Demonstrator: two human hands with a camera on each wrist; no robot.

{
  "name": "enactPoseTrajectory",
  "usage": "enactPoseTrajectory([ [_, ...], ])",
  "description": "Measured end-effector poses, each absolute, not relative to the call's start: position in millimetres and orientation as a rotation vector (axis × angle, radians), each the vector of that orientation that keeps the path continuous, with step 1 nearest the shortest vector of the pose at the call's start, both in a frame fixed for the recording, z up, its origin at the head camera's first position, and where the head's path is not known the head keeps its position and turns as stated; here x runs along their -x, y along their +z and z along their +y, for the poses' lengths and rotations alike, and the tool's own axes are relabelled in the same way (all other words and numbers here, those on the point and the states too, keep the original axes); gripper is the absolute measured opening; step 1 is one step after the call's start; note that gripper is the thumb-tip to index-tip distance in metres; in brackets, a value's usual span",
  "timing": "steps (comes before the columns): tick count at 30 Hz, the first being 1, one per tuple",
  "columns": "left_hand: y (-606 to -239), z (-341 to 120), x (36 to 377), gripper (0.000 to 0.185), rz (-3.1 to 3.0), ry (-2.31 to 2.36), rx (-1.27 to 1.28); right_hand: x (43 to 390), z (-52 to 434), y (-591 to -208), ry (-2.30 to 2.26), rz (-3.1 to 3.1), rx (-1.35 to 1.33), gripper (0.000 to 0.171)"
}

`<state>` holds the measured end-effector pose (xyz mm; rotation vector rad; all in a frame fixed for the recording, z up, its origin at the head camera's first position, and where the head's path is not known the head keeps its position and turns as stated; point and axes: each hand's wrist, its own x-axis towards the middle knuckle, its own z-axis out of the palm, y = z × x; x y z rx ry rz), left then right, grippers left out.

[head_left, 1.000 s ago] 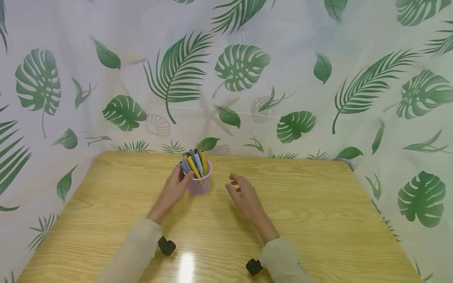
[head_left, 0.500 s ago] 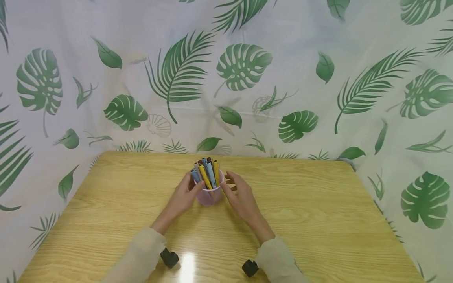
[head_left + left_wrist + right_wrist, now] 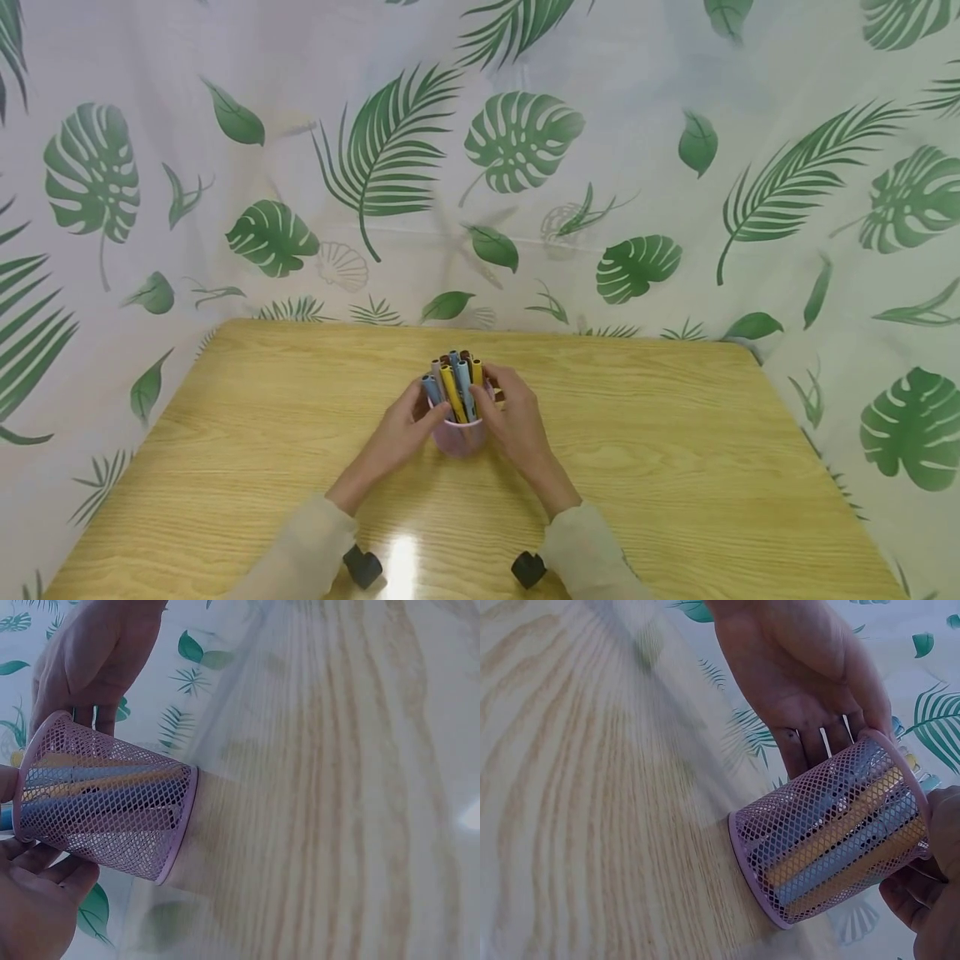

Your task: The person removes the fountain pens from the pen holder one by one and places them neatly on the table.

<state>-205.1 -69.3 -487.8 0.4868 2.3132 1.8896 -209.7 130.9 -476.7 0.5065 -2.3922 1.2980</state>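
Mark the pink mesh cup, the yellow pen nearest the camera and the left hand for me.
pink mesh cup (image 3: pixel 457 437), head view, lower front wall.
yellow pen (image 3: pixel 452 393), head view, mid barrel.
left hand (image 3: pixel 399 433), head view, back of the hand.

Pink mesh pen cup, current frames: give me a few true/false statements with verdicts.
1. The pink wire-mesh pen cup stands upright on the light wooden table. True.
2. The cup is empty. False: it holds several yellow and blue marker pens, some with dark caps.
3. Both hands are at the cup, the left hand on one side and the right hand on the other. True.
4. The right hand rests flat on the table, well away from the cup. False: the head view shows it against the cup's rim.
5. The backdrop is a plain grey wall. False: it is a white cloth printed with green leaves.
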Motion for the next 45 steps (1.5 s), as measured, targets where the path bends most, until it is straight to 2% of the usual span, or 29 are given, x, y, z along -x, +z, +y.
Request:
enactPoseTrajectory([
  [8,-486.9,-69.4,197.6,0.065,2.282,1.899,-0.517,207.8,129.7,-475.8,1.336,-2.417,-0.449,0.021],
  [29,-489.2,-71.6,199.1,0.069,2.153,1.915,-0.597,210.9,134.0,-475.7,1.513,-2.345,-0.332,0.02],
  [45,-491.2,-74.1,199.6,0.068,2.182,1.917,-0.593,211.6,146.7,-451.4,1.694,-2.171,-0.256,0.017],
])
